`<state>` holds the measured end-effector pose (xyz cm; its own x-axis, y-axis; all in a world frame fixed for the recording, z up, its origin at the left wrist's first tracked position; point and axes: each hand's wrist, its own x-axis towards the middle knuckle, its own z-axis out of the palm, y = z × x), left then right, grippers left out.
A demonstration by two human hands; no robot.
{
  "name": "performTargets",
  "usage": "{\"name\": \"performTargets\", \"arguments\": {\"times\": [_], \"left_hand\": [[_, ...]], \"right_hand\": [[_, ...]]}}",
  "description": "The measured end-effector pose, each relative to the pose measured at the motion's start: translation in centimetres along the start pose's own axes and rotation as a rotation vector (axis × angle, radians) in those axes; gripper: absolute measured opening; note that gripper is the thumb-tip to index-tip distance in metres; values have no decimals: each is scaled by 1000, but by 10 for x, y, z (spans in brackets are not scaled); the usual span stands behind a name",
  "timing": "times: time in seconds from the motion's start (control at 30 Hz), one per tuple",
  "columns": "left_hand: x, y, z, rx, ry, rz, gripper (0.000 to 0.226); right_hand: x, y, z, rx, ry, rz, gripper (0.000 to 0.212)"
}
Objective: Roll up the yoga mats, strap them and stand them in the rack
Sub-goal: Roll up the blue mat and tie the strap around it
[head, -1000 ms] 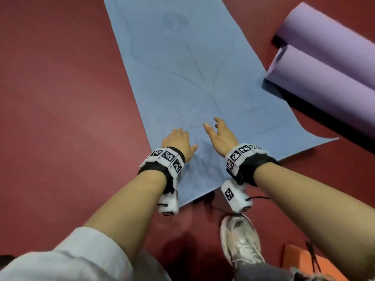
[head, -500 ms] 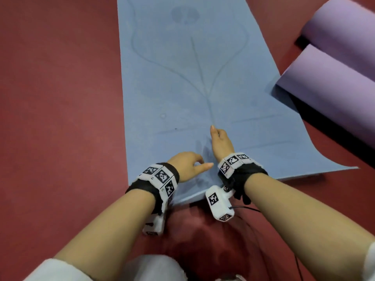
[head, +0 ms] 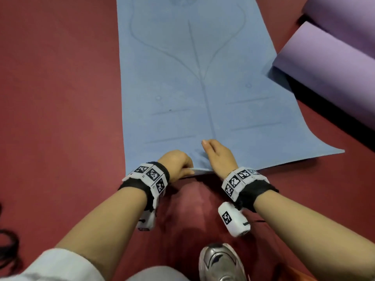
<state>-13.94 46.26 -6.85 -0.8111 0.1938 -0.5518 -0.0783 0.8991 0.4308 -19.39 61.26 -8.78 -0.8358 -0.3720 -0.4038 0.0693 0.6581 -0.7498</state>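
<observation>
A blue yoga mat (head: 203, 78) with faint line markings lies flat on the red floor and stretches away from me. Its near short edge is right at my hands. My left hand (head: 177, 163) is curled at that edge, with fingers closed around the mat's lip, which is slightly lifted there. My right hand (head: 218, 155) rests on top of the mat just beside it, fingers held together and pointing forward; whether it grips the edge is hidden. Both wrists carry black bands with white marker blocks.
A rolled purple mat (head: 324, 63) lies on the floor at the right, touching the blue mat's right side; a second purple roll (head: 345, 19) lies behind it. My silver shoe (head: 221, 262) stands just below my hands. Red floor (head: 60, 98) extends to the left.
My hands have drawn back from the mat's surface to its near edge. The left hand went from flat to curled around the edge. The view has swung square to the mat.
</observation>
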Motion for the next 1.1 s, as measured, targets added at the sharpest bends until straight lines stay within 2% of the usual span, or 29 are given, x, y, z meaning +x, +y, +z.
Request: {"name": "performTargets", "arguments": {"times": [0.07,0.17,0.23,0.33,0.43,0.53,0.6,0.67,0.73,0.8,0.83,0.93,1.0,1.1], "left_hand": [[-6,-14,-2,38,31,-23,26],[-30,-53,-14,88,54,-131,26],[-61,-90,-24,95,87,-256,25],[-103,-129,-34,74,136,-423,24],[-100,-126,-34,-16,165,-383,27],[-74,-100,-25,-126,215,-243,29],[-52,-85,-16,-79,217,-183,32],[-40,-82,-4,4,220,-207,36],[-33,-88,9,62,235,-255,39],[-30,-94,19,78,260,-306,41],[-30,-96,24,72,269,-329,42],[-28,-98,29,31,248,-419,42],[-24,-98,27,20,222,-467,42],[-18,-107,23,-9,142,-506,43]], "right_hand": [[-7,3,8,-106,-125,-99,36],[-13,4,7,-414,-268,-223,45],[-16,7,5,-554,-291,-267,42],[-23,11,8,-636,-250,-303,40],[-21,14,12,-638,-169,-288,36],[-15,12,10,-650,-201,-281,32],[-10,11,10,-640,-264,-253,39],[-8,6,18,-640,-290,-234,41],[-6,0,31,-745,-181,-243,39],[-8,-10,46,-835,16,-280,28],[-11,-14,55,-853,117,-334,21],[-19,-14,81,-850,326,-461,19],[-16,-8,89,-856,352,-502,20],[-8,-1,93,-875,302,-617,35]]}}
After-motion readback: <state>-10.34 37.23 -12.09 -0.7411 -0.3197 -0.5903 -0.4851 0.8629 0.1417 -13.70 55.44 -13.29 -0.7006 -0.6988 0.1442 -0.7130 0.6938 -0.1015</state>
